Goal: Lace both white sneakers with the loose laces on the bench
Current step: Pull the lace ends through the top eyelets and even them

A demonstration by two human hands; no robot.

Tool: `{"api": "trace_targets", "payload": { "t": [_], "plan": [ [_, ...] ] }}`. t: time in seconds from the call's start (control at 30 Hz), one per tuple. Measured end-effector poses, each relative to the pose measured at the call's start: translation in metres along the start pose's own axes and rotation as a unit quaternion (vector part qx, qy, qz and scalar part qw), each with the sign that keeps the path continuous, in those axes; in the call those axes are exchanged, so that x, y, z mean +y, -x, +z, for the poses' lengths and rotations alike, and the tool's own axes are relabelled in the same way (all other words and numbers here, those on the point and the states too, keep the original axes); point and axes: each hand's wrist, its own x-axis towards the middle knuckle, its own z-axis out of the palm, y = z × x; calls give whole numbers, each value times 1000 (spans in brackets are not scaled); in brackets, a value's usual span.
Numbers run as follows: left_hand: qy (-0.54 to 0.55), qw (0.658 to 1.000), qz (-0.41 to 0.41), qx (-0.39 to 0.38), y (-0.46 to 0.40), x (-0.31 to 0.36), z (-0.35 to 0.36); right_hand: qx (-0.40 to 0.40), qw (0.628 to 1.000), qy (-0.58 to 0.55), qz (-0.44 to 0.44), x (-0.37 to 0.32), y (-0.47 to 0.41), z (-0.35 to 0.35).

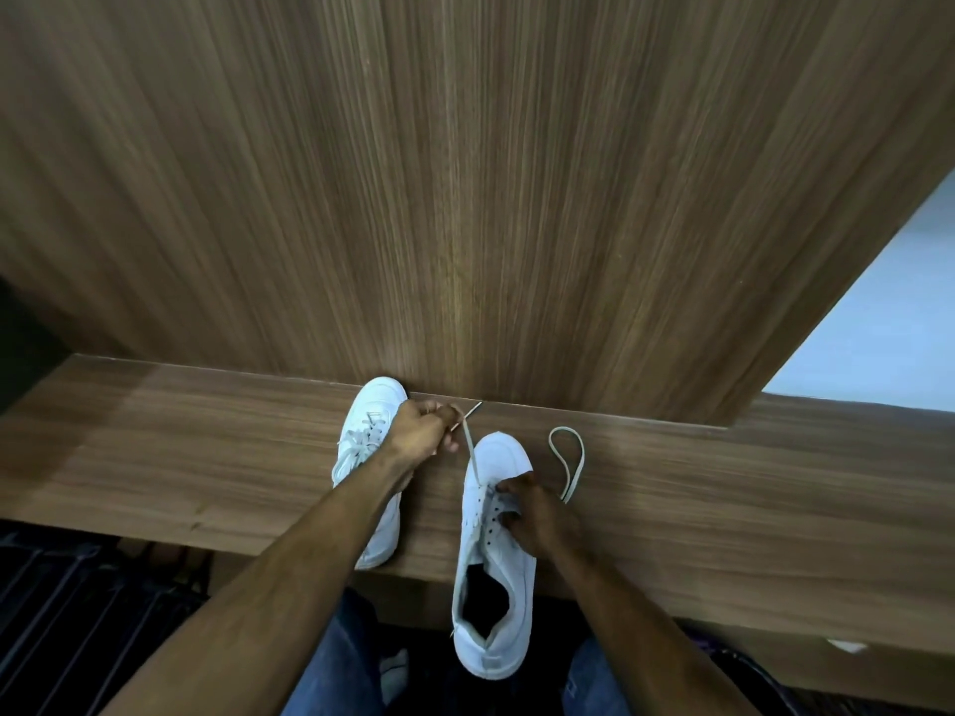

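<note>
No brand mark or writing readable on either shoe. Two white sneakers sit on the wooden bench (723, 488), toes toward the wood-grain wall panel (465, 198). Left sneaker (369, 431) already carries lacing across its front; its heel reaches the bench edge. Right sneaker (493, 565) overhangs the near edge, eyelets mostly bare. Left hand (421, 431) curled, pinching one end of the lace (471, 447), pulled taut up from the right sneaker's front eyelets. Right hand (537, 514) rests on that sneaker's eyelet area, fingers bent at the holes; the lace's other end lies looped on the bench just beside it.
</note>
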Motion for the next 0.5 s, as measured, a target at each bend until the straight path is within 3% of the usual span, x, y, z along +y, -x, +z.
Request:
{"api": "trace_targets", "payload": {
  "t": [0.13, 0.27, 0.5],
  "plan": [
    [97, 994, -53, 15, 7, -3, -4, 30, 997, 66, 18, -8, 13, 6],
    [113, 991, -62, 24, 17, 5, -8, 63, 994, 39, 79, -8, 19, -2],
    [122, 990, -62, 16, 19, 14, -9, -56, 981, -54, 176, 12, 6, -23]
  ]
}}
